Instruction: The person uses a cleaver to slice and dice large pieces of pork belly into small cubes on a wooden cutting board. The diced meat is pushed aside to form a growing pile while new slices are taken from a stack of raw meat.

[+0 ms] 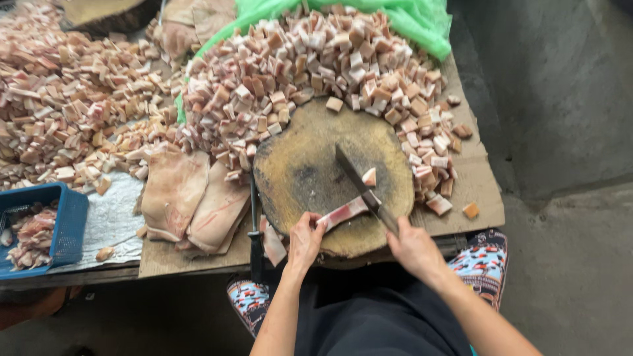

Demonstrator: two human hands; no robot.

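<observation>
The strip of meat (343, 212) lay near the front edge of the round wooden block (310, 175). Your left hand (304, 238) pinched its end with closed fingers. Your right hand (414, 247) was wrapped tight around the handle of the knife (359, 181), and the blade sat on the strip. A small cut piece (370, 177) leaned on the blade. Behind the block was a big pile of meat cubes (310, 66). A blue basket (46, 227) stood far left.

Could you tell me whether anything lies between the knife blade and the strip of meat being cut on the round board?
Nothing visible does. The knife, in the right hand, already rests across the meat strip, which the left hand steadies on the chopping board. One cut piece lies just beyond the blade.
</observation>
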